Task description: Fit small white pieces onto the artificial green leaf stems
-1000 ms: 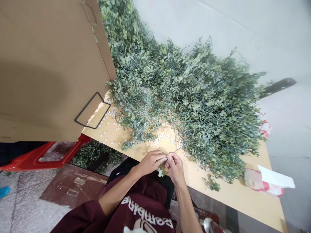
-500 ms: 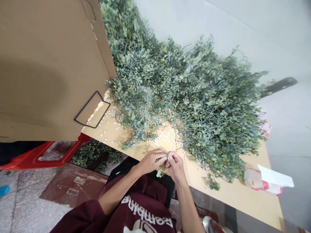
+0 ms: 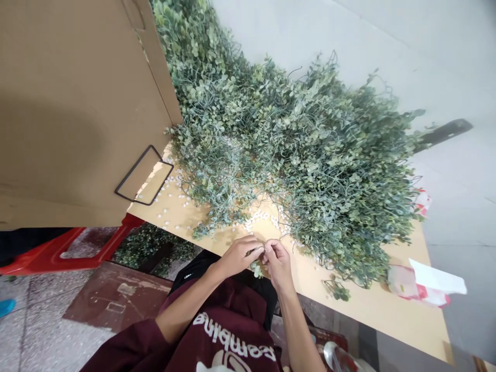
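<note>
Sprig [image 3: 257,269] in left hand [image 3: 241,255], right hand [image 3: 279,264] touching left, both pinched closed

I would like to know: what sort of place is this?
Perhaps a workshop, or a work corner at home: a heap of leafy stems and many small white pieces lie on the table, near a piece of cardboard.

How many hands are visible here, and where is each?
2: the left hand and, beside it, the right hand, at the edge of the table, above a leafy sprig. Others may be hidden.
</note>
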Tool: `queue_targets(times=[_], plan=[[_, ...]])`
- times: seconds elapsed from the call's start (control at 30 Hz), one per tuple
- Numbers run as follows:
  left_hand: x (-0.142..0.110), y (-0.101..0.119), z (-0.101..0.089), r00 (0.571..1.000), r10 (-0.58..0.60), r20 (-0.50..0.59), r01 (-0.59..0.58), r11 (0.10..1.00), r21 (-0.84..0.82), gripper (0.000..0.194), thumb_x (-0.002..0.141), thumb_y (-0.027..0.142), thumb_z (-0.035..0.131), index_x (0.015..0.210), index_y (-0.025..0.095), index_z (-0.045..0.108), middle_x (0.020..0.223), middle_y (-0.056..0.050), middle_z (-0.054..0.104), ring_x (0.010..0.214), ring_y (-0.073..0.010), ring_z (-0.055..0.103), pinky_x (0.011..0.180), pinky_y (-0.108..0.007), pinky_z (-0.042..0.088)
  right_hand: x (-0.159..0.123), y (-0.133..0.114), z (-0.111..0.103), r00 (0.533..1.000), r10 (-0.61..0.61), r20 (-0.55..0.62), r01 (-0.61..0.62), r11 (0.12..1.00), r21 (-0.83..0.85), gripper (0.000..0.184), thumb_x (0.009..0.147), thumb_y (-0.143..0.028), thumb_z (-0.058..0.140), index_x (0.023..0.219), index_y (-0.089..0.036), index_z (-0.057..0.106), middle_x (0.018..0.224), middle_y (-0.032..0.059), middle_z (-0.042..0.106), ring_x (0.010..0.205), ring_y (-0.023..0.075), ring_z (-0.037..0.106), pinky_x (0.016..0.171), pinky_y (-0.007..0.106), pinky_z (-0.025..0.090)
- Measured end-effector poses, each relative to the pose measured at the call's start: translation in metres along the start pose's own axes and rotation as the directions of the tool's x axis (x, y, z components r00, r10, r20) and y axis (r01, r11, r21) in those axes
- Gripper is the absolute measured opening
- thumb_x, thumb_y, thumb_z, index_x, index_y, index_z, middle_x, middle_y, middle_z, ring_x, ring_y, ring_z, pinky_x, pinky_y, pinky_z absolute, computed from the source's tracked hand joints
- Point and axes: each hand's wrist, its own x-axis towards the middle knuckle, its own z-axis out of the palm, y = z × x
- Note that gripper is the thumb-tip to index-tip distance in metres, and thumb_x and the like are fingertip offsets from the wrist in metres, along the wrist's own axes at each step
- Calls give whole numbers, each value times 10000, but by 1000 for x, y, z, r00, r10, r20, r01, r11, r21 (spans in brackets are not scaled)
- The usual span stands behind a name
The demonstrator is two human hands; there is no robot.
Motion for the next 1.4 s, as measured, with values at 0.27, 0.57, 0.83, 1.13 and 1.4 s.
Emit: queue_targets(times=[0.27, 0.57, 0.83, 1.13, 1.4], plan=[[-1, -3, 4, 1000, 21, 9, -21, 1000, 19, 341, 1002, 315, 416, 796, 148, 631, 741, -19, 530, 718, -135, 504, 703, -242, 404, -4, -1, -15, 998, -58, -16, 57, 998, -23, 184, 814, -368, 702, 885, -199, 682, 631, -18, 557, 582, 132, 509, 569, 257, 418], [-1, -3, 5, 999, 31, 37, -33, 998, 61, 336, 1003, 322, 411, 830, 149, 642, 763, -35, 573, 732, -142, 512, 707, -247, 421, -9, -6, -19, 983, -183, 15, 182, 960, -213, 117, 863, -313, 656, 865, -210, 713, 744, 15, 606, 631, 146, 536, 589, 277, 429], [-1, -5, 7, 999, 28, 44, -31, 997, 70, 332, 1005, 321, 412, 819, 149, 626, 753, -29, 556, 744, -141, 517, 708, -242, 406, -11, -1, -16, 984, -178, -22, 171, 967, -187, 123, 869, -318, 649, 824, -206, 676, 719, 3, 577, 618, 137, 512, 586, 267, 419], [1, -3, 4, 998, 17, 57, -21, 998, 60, 367, 1015, 324, 380, 770, 144, 586, 737, -22, 519, 715, -134, 488, 688, -242, 394, -11, -2, -7, 982, -186, -44, 174, 965, -196, 125, 875, -324, 639, 834, -209, 669, 736, 1, 571, 602, 131, 503, 572, 259, 409], [1, -2, 5, 999, 18, 40, -19, 999, 41, 359, 1010, 336, 394, 817, 144, 629, 759, -33, 562, 731, -141, 517, 702, -247, 424, -7, -3, -16, 979, -202, 1, 197, 954, -227, 113, 878, -304, 633, 869, -207, 690, 768, 15, 596, 642, 141, 537, 600, 266, 437]])
